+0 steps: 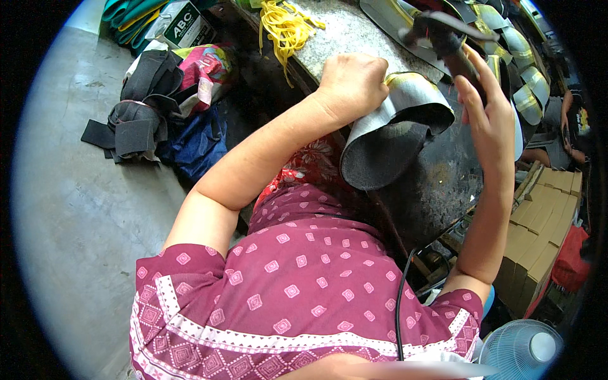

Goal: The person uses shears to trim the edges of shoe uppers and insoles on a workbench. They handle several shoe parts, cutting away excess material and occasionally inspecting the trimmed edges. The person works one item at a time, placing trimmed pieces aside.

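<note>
My left hand [353, 87] is closed in a fist over the far left side of a curled piece of sheet material [386, 152], pale grey outside and black inside, pressing it at the bench edge. Its fingertips are hidden. A yellow-edged part of the piece shows beside my knuckles. Raised at the right, my right hand [486, 114] wraps round the dark handle of a hammer [453, 50]. The hammer's head is slightly blurred and hangs above the bench, apart from the grey piece.
Yellow cords [285, 28] lie on the worn bench top [437, 183]. More grey-yellow curved pieces [531, 95] are heaped at the far right. Dark cloth strips [136, 126] sit on the left beside a white-green box [180, 25]. Cardboard boxes [541, 221] and a fan [522, 348] stand at the right.
</note>
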